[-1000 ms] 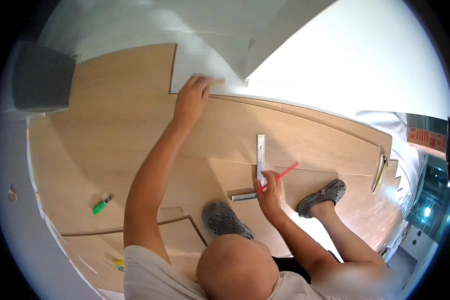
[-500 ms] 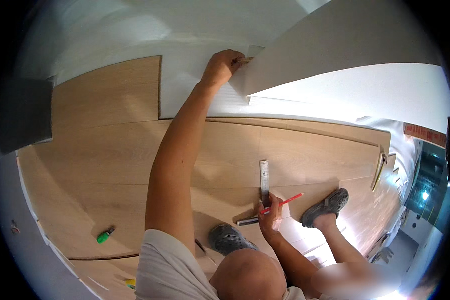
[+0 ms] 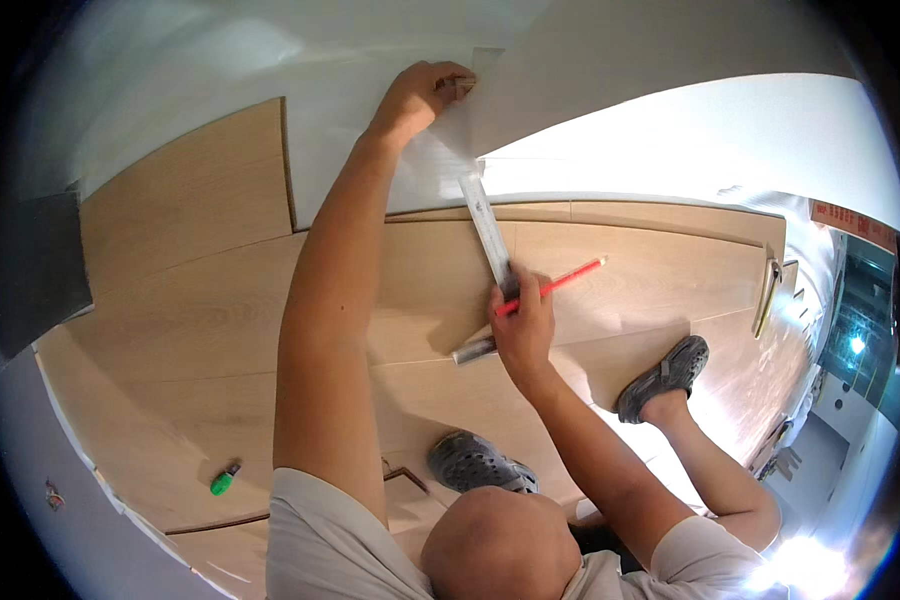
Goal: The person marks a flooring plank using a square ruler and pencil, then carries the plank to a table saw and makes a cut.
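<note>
My right hand (image 3: 525, 330) is closed around a metal square (image 3: 484, 222) and a red pencil (image 3: 573, 275). The square's long blade points away from me across the floorboards, its tip near the corner of a white panel (image 3: 650, 130). Its short dark arm sticks out to the left below the hand. Farther off, my left hand (image 3: 410, 103) pinches a small wood-coloured piece (image 3: 462, 86) beside the panel's left edge, above the pale underlay (image 3: 340, 160). Fingers partly cover that piece, so its full shape is hidden.
Light wood floorboards (image 3: 200, 300) surround me, with a stepped edge at the underlay. A green-handled tool (image 3: 224, 481) lies at lower left, a dark grey slab (image 3: 40, 265) at far left. A metal pull bar (image 3: 767, 300) rests at right. Two dark clogs (image 3: 667, 378) stand on the boards.
My right hand has moved away from me, carrying the square and pencil toward the white panel; the square now tilts left. The left hand still holds the small piece by the panel.
</note>
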A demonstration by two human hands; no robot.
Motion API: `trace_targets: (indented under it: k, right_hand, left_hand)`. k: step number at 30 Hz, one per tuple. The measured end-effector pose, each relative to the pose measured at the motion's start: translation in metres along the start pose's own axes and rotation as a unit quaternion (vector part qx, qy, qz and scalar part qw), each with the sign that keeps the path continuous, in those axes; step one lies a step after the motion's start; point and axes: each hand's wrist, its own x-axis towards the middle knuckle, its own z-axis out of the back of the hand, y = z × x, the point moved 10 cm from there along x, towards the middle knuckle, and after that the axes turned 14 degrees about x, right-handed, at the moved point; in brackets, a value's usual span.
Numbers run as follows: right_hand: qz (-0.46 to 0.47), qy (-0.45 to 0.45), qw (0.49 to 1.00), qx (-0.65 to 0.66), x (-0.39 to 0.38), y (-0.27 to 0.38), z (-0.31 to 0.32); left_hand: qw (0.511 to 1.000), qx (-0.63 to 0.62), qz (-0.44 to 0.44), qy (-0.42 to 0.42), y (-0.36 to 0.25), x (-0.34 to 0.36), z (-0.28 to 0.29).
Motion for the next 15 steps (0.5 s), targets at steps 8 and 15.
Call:
trace_targets:
  k: [8,15]
  right_hand:
    - [0.01,-0.049,0.999,0.009,0.043,0.012,-0.018]
    - [-0.022,-0.08,0.996,0.014,0.056,0.012,-0.032]
  left_hand:
    - [1.0,0.009,-0.018,0.001,0.001,0.0,0.001]
    - [0.995,0.05,-0.072,-0.055,-0.006,-0.003,0.006]
